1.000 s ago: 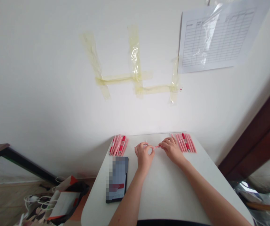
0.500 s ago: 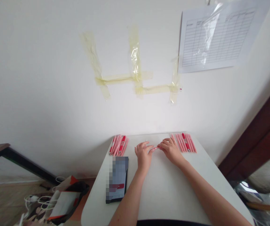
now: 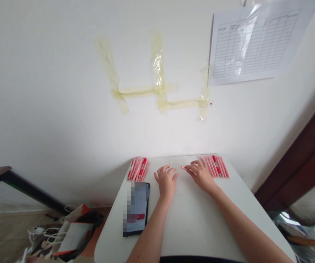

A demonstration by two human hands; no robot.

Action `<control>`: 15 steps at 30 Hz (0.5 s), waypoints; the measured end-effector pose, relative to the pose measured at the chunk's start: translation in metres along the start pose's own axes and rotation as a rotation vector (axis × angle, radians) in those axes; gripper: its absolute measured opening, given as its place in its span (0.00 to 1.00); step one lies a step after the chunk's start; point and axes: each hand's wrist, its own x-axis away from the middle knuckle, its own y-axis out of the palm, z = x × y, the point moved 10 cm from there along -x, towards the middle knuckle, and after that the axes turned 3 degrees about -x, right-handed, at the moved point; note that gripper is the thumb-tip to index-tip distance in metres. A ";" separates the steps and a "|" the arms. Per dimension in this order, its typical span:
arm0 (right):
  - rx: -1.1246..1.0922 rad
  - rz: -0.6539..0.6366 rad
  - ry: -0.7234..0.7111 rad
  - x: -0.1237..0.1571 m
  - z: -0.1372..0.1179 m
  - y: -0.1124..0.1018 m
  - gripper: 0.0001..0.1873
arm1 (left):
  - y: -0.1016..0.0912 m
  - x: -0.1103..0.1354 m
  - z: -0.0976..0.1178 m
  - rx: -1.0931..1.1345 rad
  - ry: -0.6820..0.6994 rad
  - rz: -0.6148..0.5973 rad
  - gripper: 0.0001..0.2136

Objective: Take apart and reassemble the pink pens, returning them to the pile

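Note:
My left hand (image 3: 166,179) rests on the white table (image 3: 190,219), and a thin white stick (image 3: 171,165) pokes up from its fingertips. My right hand (image 3: 201,174) pinches a pink pen (image 3: 184,168) whose tip points left toward the other hand. A small gap separates the two hands. One pile of pink and red pens (image 3: 138,169) lies at the table's far left, near my left hand. Another row of pink pens (image 3: 217,166) lies at the far right, just beyond my right hand.
A dark phone (image 3: 137,209) lies on the table left of my left forearm. The table butts against a white wall with old tape strips (image 3: 157,91) and a printed sheet (image 3: 253,40). Bags and cables (image 3: 69,233) sit on the floor at left; dark wood furniture (image 3: 305,157) stands at right.
My hands were joined at the pen and have drawn apart. The left hand moved left with the thin white stick; the right hand keeps the pink pen.

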 end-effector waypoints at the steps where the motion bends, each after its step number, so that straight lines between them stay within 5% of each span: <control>1: 0.003 0.005 0.003 0.000 0.000 -0.001 0.13 | -0.001 0.000 -0.002 -0.027 -0.012 0.006 0.11; 15: 0.010 0.020 0.009 -0.001 0.001 -0.003 0.12 | -0.010 -0.001 -0.019 -0.293 -0.130 0.067 0.11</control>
